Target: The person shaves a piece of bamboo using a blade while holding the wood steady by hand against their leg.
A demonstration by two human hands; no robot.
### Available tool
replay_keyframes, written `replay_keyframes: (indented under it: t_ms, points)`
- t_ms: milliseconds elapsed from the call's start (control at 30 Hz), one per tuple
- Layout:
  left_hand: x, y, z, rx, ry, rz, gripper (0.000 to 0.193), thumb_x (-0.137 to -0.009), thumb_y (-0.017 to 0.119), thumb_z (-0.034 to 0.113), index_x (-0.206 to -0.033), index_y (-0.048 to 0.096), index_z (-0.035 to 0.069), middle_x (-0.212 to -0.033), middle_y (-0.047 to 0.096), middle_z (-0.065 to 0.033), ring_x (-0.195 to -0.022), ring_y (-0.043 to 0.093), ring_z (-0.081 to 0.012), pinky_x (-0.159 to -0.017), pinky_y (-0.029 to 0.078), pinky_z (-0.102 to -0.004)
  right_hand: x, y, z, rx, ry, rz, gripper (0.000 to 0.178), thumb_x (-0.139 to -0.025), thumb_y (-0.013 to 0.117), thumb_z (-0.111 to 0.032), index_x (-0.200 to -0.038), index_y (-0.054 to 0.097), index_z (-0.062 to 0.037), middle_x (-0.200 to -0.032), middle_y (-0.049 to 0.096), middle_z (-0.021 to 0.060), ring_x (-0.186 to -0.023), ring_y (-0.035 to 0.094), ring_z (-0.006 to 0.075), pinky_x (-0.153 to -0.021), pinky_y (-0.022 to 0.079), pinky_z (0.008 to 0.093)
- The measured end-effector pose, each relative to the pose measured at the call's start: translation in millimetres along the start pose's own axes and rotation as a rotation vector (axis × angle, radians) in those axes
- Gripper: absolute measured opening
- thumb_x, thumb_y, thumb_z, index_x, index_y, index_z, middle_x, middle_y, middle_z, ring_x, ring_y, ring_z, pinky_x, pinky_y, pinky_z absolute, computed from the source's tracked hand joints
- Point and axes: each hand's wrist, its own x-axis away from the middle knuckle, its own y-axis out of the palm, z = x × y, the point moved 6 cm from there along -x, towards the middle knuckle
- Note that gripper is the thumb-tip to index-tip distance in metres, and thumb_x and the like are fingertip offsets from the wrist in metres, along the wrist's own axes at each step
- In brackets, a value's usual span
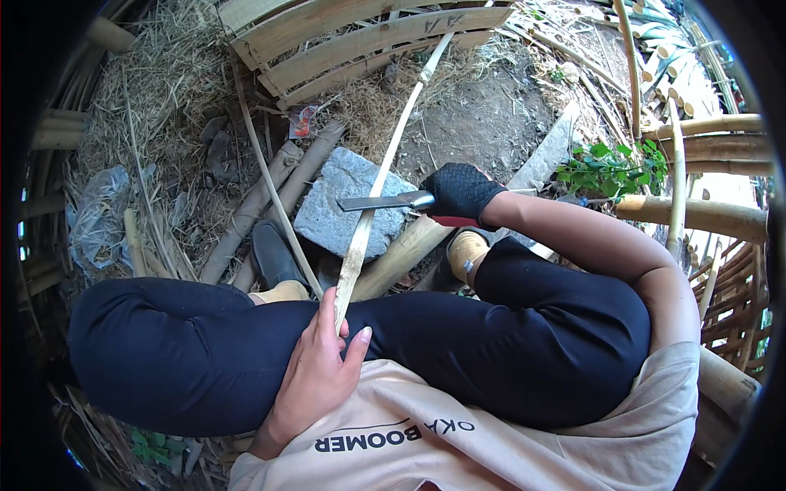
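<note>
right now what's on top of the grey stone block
A pale bamboo strip crosses over the grey stone block, with a knife blade across the strip. The stone beneath them is covered; contact is unclear.

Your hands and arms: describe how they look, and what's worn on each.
The left hand is ungloved, with a visible thumbnail. The right hand wears a black glove with a textured surface, ending at the wrist. The right forearm is uncovered; higher up, the arm meets a loose beige shirt. No cables show.

A long pale strip (396,143) slants over grey stone (332,221), a metal blade (391,201) across it.
</note>
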Motion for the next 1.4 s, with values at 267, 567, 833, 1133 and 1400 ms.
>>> replay_keyframes:
  t_ms: [267, 567, 833, 1133, 1400]
  points:
    - [-4.3, 0.7, 3.8, 0.064, -0.041, -0.014, 0.068, -0.099, 0.067, 0.019, -0.148, 0.033, -0.012, -0.097, 0.063, -0.0247, -0.078, 0.066, -0.0318, -0.074, 0.056, -0.0407, -5.8, 0.4, 17.8, 0.056, 0.017, 0.029, 0.024, -0.084, 0.068, -0.027, -0.097, 0.079, -0.0093, -0.092, 0.075, 0.0216, -0.093, 0.074, 0.0396, -0.084, 0.058, 0.0478]
    - [-2.6, 1.4, 5.1, 0.029, 0.039, -0.009, 0.067, -0.1, 0.066, 0.012, -0.152, 0.031, -0.011, -0.095, 0.062, -0.0172, -0.074, 0.061, -0.0136, -0.066, 0.054, -0.0292, 0.8, -33.3, 124.6, 0.192, 0.238, 0.199, 0.034, -0.086, 0.073, -0.039, -0.096, 0.078, -0.007, -0.088, 0.074, 0.0214, -0.084, 0.073, 0.041, -0.079, 0.058, 0.0487]
    - [0.8, 3.1, 0.9, -0.017, 0.06, -0.003, 0.069, -0.099, 0.067, 0.011, -0.153, 0.029, -0.012, -0.099, 0.062, -0.018, -0.077, 0.062, -0.0146, -0.066, 0.055, -0.0287, -5.9, 19.0, 43.1, -0.204, 0.077, -0.024, 0.036, -0.084, 0.075, -0.038, -0.102, 0.079, -0.0073, -0.093, 0.074, 0.0237, -0.092, 0.073, 0.0408, -0.086, 0.056, 0.0462]
    - [0.6, 3.5, 0.2, 0.022, 0.013, -0.014, 0.067, -0.1, 0.066, 0.012, -0.152, 0.031, -0.011, -0.098, 0.063, -0.0214, -0.08, 0.065, -0.0174, -0.07, 0.056, -0.0319, -7.5, 2.7, 33.3, 0.058, 0.045, 0.053, 0.023, -0.083, 0.072, -0.029, -0.094, 0.078, -0.0101, -0.086, 0.073, 0.022, -0.085, 0.072, 0.0418, -0.078, 0.057, 0.0481]
    - [1.7, -2.3, 6.4, 0.043, -0.088, -0.102, 0.066, -0.1, 0.066, 0.014, -0.152, 0.033, -0.01, -0.103, 0.064, -0.0226, -0.083, 0.066, -0.0176, -0.071, 0.057, -0.0317, -14.3, -48.5, 128.6, 0.219, 0.268, 0.235, 0.031, -0.085, 0.073, -0.036, -0.099, 0.077, -0.008, -0.089, 0.074, 0.0227, -0.085, 0.072, 0.0424, -0.079, 0.058, 0.0495]
